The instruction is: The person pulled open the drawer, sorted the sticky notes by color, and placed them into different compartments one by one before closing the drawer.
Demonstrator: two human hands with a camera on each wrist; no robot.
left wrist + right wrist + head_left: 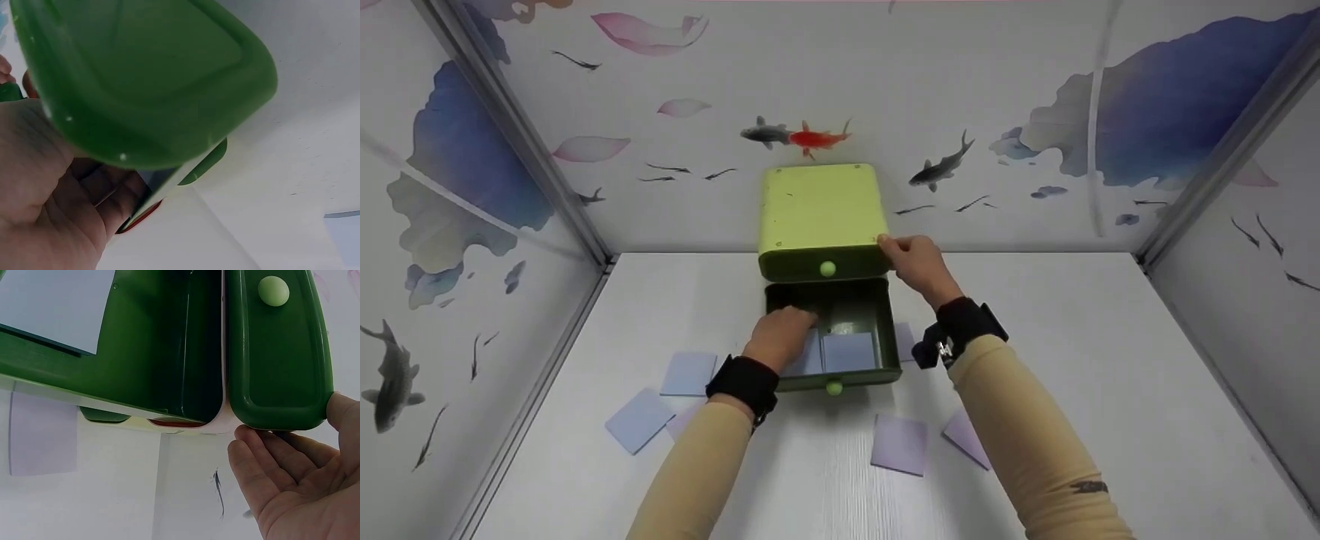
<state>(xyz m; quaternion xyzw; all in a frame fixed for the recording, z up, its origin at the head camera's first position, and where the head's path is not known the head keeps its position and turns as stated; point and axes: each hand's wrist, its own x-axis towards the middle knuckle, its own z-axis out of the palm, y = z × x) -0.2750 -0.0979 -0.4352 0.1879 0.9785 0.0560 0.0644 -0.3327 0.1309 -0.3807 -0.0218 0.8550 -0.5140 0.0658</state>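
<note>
Where the counter (pixel 1072 360) meets the painted back wall (pixel 682 202): one green drawer unit (pixel 821 206), two drawers, two hands

While the upper drawer (pixel 795 266) sits closed, the lower drawer (pixel 864 380) stands pulled out toward the counter's near edge; each bears one pale green knob.

Left hand (pixel 781 337): over the lower drawer's left edge, fingers bent; whether they pinch its side wall or merely touch, cannot tell.

Right hand (pixel 919 264): at the unit's front right corner, gripping it between thumb and fingers.

Drawer contents: two flat blue squares, side by side near the front wall; the right one (pixel 849 352) lies in full view, the left one (pixel 808 356) partly behind the left hand.

Counter, toward the left edge: two blue squares, one farther back (pixel 690 373), one nearer (pixel 640 420); beside them a lilac square (pixel 681 421), partly hidden by the left sleeve (pixel 697 465).

Counter, right of centre: three lilac squares; one just beside the lower drawer (pixel 905 339), one nearer the front edge (pixel 900 444), one partly behind the right sleeve (pixel 964 439).
</note>
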